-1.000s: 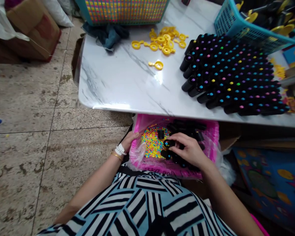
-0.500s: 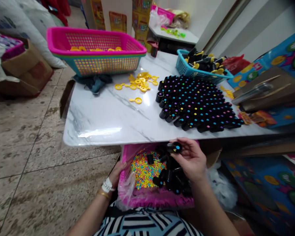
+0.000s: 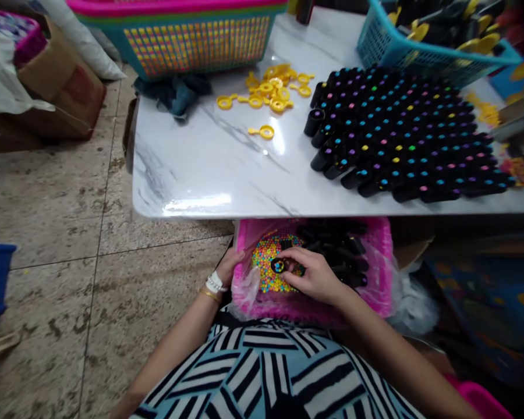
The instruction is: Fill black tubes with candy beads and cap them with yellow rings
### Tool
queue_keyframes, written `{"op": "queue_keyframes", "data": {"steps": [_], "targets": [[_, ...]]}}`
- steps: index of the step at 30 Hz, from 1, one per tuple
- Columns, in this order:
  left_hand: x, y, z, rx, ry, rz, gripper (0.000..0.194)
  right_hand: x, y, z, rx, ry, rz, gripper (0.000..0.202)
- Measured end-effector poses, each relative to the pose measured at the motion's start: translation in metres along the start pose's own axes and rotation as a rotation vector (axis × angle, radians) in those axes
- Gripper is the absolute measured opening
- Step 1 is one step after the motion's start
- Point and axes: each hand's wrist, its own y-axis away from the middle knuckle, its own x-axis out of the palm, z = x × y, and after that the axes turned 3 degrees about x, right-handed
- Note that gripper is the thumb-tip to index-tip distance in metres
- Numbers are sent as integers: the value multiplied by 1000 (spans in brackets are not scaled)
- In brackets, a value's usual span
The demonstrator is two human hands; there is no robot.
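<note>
A pink basket (image 3: 381,233) lined with clear plastic sits in my lap, below the table edge. My left hand (image 3: 229,265) grips its left rim, with the fingers partly hidden. Inside, small coloured beads (image 3: 266,249) fill the left side, and loose black tubes (image 3: 332,247) are heaped on the right. My right hand (image 3: 311,272) pinches a black tube (image 3: 278,265) over the beads; coloured beads show in its open end. On the table, many black tubes (image 3: 388,131) stand in close rows, a coloured bead showing in most tops.
The white marbled table (image 3: 192,157) holds loose yellow ring-shaped pieces (image 3: 273,87), a dark cloth (image 3: 174,93) and a large stacked basket (image 3: 196,46). A blue basket (image 3: 419,61) with black and yellow parts stands at the back right. A cardboard box (image 3: 65,75) is on the floor at left.
My right hand has moved left and down with the black tube, from over the heaped tubes to the beads. The left hand stays on the rim. The view has tilted down.
</note>
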Motion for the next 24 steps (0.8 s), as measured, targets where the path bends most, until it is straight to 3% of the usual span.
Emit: {"op": "queue_keyframes", "data": {"steps": [3,7,12,19,24], "targets": [[5,10,2,68,12,1,61,22,6,-8,107,210,79,29],[15,25,2,83,26,-9,61,40,7,3,248,444,102,26],[14,27,8,74,33,-23,66,52,0,11,269,467,98,22],[-1,20,15,53,-7,-37,64,35,21,-8,46,209,-66,27],[2,16,11,58,-23,-44,61,16,31,-16,83,201,-123,24]]}}
